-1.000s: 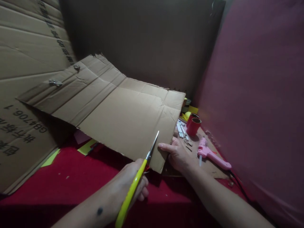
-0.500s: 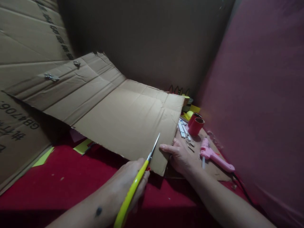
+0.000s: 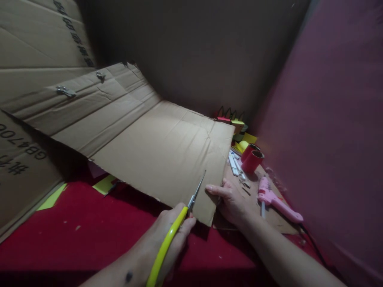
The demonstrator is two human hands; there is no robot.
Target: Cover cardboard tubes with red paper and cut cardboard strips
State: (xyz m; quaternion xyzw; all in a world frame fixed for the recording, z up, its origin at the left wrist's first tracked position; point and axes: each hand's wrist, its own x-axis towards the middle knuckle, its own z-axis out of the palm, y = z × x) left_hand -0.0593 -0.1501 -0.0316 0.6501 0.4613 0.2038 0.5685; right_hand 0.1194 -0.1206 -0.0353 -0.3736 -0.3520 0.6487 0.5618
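Observation:
My left hand (image 3: 170, 229) is closed around a pair of scissors (image 3: 172, 235) with yellow handles. One blade lies over the top face of a large brown cardboard sheet (image 3: 161, 139), pointing away from me and slightly right. The other blade is mostly hidden. At the sheet's near right corner, my right hand (image 3: 235, 201) pinches its right edge, thumb on top and the other fingers underneath, largely out of sight. The sheet is creased, and its left part bends upward.
A printed cardboard panel (image 3: 26, 52) stands at the left. Right of the sheet are red tubes (image 3: 253, 161), white sticks (image 3: 235, 163) and a pink glue gun (image 3: 275, 199) with a cord. Yellow paper (image 3: 103, 185) lies on the red tabletop (image 3: 89, 235). A pink wall rises at the right.
The view has shifted slightly, so the hands, scissors and right part of the sheet appear a little further right and lower. My left fingers have shifted at the scissors' handles.

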